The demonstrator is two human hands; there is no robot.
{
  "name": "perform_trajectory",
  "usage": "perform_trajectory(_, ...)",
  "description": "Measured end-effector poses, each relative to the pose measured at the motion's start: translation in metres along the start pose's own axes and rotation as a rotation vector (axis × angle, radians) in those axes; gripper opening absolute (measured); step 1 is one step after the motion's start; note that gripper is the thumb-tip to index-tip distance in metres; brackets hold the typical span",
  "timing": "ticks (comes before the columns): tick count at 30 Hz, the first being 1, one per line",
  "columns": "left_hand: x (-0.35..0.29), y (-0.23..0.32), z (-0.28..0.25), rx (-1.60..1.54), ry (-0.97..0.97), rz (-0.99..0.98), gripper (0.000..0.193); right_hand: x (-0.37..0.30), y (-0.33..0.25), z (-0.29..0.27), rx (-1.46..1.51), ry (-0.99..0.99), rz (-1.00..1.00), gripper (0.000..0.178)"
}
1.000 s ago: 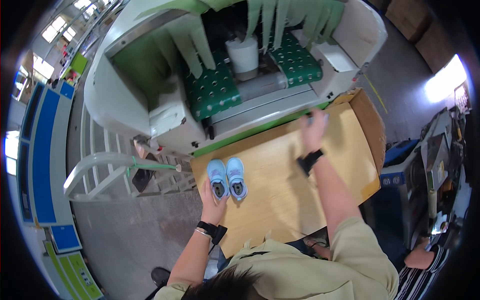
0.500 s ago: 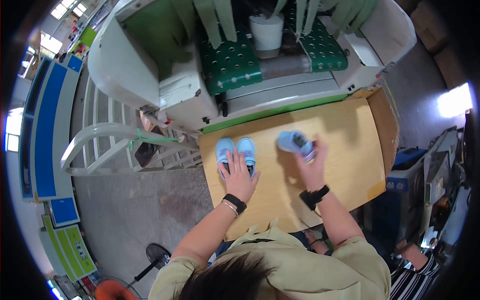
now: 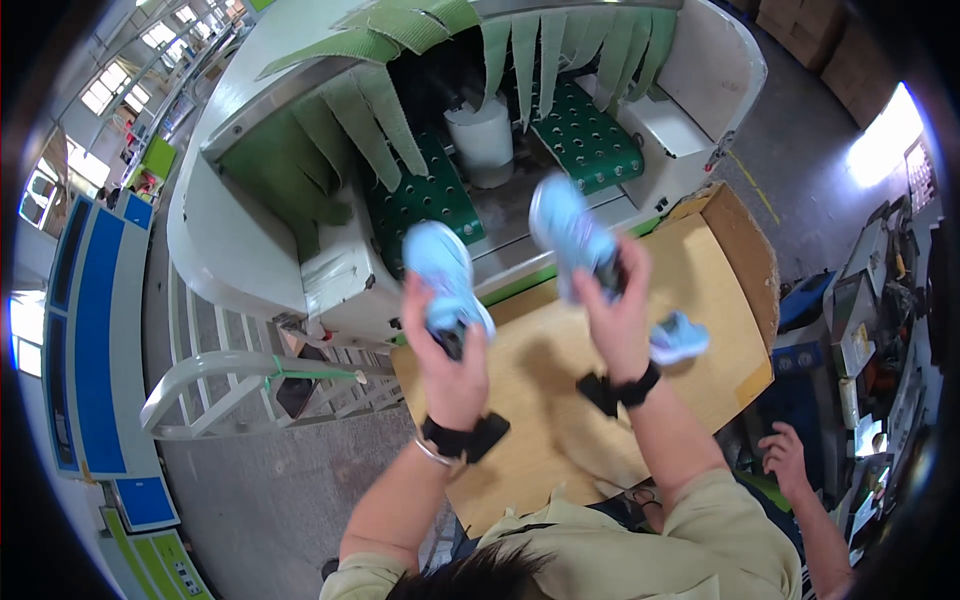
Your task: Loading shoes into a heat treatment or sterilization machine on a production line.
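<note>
My left hand is closed round the heel end of a light blue shoe, toe pointing away from me. In my right hand is another light blue shoe, gripped at its dark opening and smeared by motion. Both shoes are raised, the left one near the machine's front edge and the right one partly in front of its opening. A third light blue shoe lies on the wooden board, right of my right hand.
Ahead stands a white machine with hanging green strips, two perforated green belts and a white cylinder between them. Cardboard edges the board's right side. At lower right a co-worker's hand reaches up. White railings stand left.
Both hands have lifted a shoe off the board and moved forward to the machine's front. The third shoe now shows on the board at right. A co-worker's hand has risen at lower right.
</note>
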State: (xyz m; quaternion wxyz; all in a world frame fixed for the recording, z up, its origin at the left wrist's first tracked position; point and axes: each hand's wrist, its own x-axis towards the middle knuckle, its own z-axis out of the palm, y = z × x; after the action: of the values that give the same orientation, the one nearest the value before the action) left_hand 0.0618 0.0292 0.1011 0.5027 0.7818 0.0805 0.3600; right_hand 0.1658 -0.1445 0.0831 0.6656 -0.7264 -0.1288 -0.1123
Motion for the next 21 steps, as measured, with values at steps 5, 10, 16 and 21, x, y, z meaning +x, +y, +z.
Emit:
perform_trajectory(5, 0.126, -0.019, 0.018, 0.336, 0.069, 0.174, 0.064, 0.166, -0.001, 0.022, -0.341, 0.142, -0.487, 0.063)
perform_trajectory(10, 0.119, -0.039, -0.012, 0.294, -0.013, -0.088, 0.067, 0.160, 0.034, 0.014, -0.219, -0.212, -0.420, 0.059)
perform_trajectory(16, -0.051, -0.057, -0.031, 0.377, -0.316, -0.084, 0.059, 0.069, 0.195, -0.161, -1.117, 0.000, 0.237, 0.039)
perform_trajectory(21, -0.149, -0.109, -0.069, 0.301, -0.170, -0.574, 0.075, -0.021, 0.166, -0.104, -0.457, -0.477, 0.141, 0.030)
